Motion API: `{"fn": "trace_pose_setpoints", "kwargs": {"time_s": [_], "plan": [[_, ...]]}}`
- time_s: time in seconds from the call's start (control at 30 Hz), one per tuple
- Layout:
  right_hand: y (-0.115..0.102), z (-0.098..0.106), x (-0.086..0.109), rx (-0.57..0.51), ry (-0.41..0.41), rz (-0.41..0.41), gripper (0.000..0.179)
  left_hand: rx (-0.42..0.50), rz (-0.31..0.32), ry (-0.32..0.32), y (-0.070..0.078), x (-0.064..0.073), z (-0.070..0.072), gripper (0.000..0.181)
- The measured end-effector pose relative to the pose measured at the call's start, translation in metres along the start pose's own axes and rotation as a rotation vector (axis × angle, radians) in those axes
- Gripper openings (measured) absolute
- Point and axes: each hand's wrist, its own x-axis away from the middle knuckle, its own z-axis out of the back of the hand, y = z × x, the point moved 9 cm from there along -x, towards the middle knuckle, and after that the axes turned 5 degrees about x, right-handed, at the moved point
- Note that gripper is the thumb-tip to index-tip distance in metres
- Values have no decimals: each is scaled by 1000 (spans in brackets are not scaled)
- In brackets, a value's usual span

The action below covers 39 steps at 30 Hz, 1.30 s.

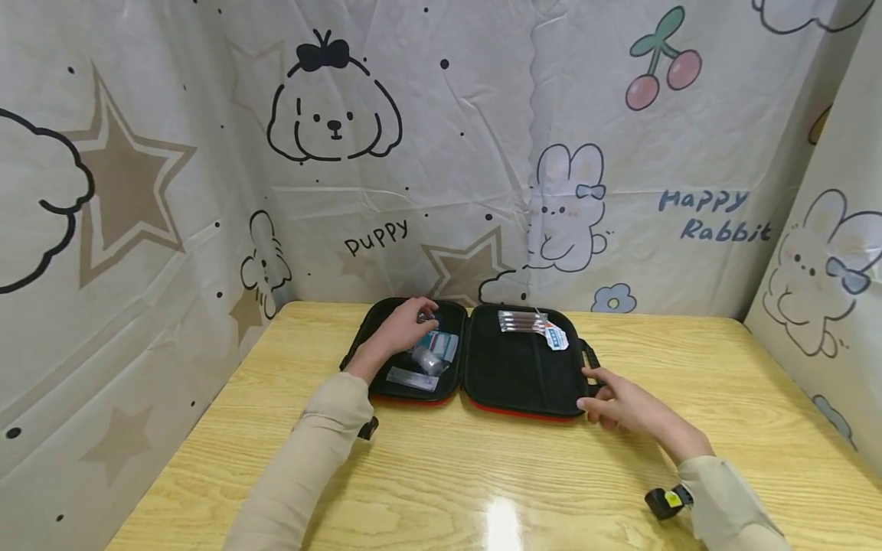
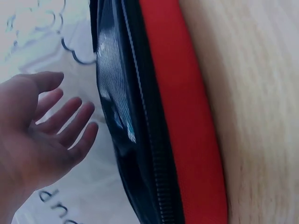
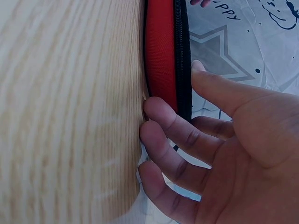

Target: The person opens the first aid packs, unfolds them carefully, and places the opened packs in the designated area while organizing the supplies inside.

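Observation:
A black zip case (image 1: pixel 506 375) with red sides lies unfolded on the table, its two halves side by side. My left hand (image 1: pixel 403 325) is over the left half, fingers loosely bent with nothing in them; the left wrist view shows its palm bare. Below its fingers are a blue-and-white packet (image 1: pixel 441 346), a clear bag with white contents (image 1: pixel 429 361) and a flat clear packet (image 1: pixel 412 379). My right hand (image 1: pixel 623 405) holds the case's right edge near the front corner, thumb at the black rim and curled fingers by the red side (image 3: pixel 160 56).
In the right half, several brown sticks in clear sleeves (image 1: pixel 522 321) lie near the back, beside a white-and-blue tag (image 1: pixel 556 337). A black handle (image 1: pixel 590 356) sticks out at the right. The wooden table (image 1: pixel 482 474) meets a printed cloth (image 1: pixel 441 153) behind.

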Motion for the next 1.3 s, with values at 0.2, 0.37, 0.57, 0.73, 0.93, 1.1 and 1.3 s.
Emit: {"fn": "trace_pose_setpoints", "kwargs": {"time_s": [0.2,0.37,0.57,0.73,0.93,1.1,1.3], "plan": [[1,0,0,1,-6,-12,77,-58,-77,-132,27,19,-22,39],[0,-2,0,-7,-10,-19,77,-78,-114,-189,39,29,-35,38],[2,-4,1,-9,-13,-32,77,-140,-106,-210,41,34,-48,40],[1,-2,1,-6,-7,-26,77,-265,-93,-214,39,36,-57,47],[-1,0,1,13,3,-29,78,-324,-47,-234,37,38,-63,48],[-6,6,3,127,53,-1,76,-348,10,-248,34,38,-65,46],[-27,31,0,344,258,96,58,-335,33,-256,33,38,-65,45]]}}
